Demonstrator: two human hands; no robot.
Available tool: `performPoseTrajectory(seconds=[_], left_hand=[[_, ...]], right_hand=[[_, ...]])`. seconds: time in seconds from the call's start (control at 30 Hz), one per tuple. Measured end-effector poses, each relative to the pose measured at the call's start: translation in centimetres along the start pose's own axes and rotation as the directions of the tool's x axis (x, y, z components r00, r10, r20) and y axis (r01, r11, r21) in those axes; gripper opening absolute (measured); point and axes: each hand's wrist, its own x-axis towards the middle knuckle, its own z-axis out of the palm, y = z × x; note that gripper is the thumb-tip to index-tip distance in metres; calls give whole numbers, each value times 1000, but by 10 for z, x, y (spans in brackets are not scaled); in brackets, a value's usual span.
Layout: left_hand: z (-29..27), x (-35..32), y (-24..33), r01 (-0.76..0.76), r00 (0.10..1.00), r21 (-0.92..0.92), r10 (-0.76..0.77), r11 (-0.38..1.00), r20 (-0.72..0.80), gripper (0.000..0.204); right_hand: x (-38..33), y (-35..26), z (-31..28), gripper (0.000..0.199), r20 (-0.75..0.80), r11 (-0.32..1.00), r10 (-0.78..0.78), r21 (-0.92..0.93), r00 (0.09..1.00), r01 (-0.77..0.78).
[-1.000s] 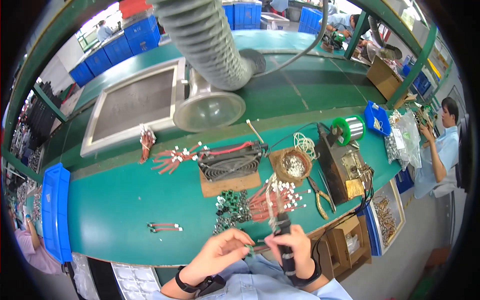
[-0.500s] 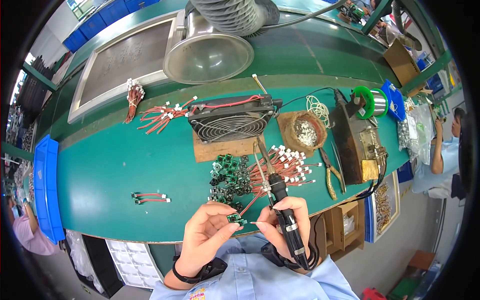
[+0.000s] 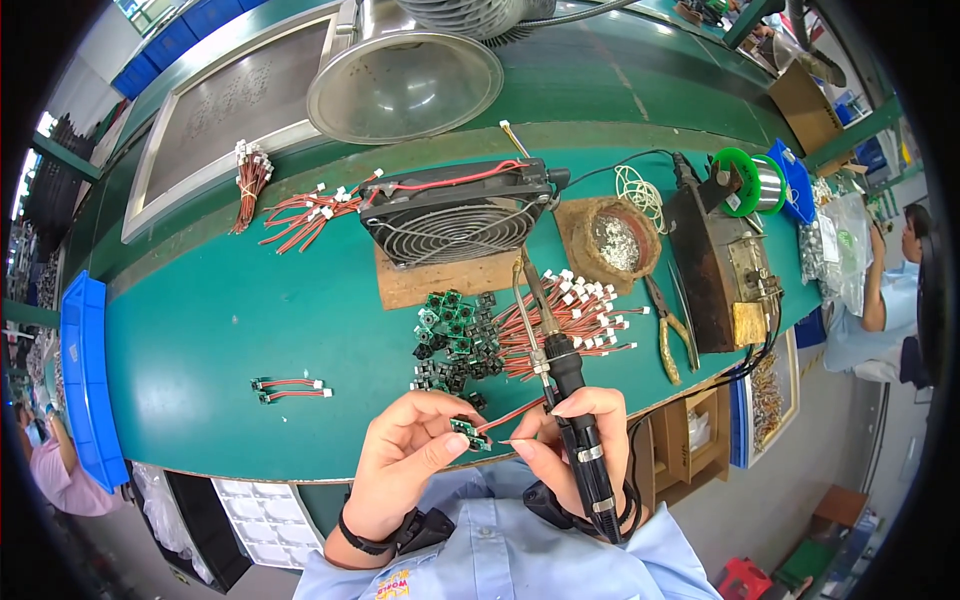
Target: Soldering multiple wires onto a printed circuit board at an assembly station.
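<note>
Low in front of me, my left hand (image 3: 405, 455) pinches a small green circuit board (image 3: 470, 433) between thumb and fingers. A thin red wire (image 3: 518, 411) stretches from the board to my right hand (image 3: 585, 435). That hand is closed around a black soldering iron (image 3: 566, 372), its tip pointing away toward the fan. A thin metal tube runs along the iron. Another fine wire end pokes out from the thumb and finger of my right hand toward the board. Just beyond my hands lie a heap of small circuit boards (image 3: 455, 335) and a spread of red wires with white connectors (image 3: 590, 315).
A black fan (image 3: 455, 225) stands on a wooden board, beside a round dish of solder bits (image 3: 618, 245). Pliers (image 3: 668, 340), a soldering station (image 3: 715, 265) and a solder spool (image 3: 740, 182) are at right. Two wired boards (image 3: 290, 388) lie left; a blue tray (image 3: 88, 375) lines the edge.
The view has shifted slightly, so the bench things sit a little higher. The red wire now slants from the board toward my right hand. Both hands keep their grips.
</note>
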Motion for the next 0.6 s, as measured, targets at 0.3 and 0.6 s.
performPoseTrajectory(seconds=[0.3, 0.6], left_hand=[[-7, 8, -13, 152, 982, -330, -105, 932, 155, 22], [-11, 11, -23, 250, 951, -500, -112, 829, 290, 23]], right_hand=[[8, -1, 6, 43, 71, 990, 2, 138, 997, -12], [12, -4, 6, 42, 115, 978, 40, 201, 993, -62]])
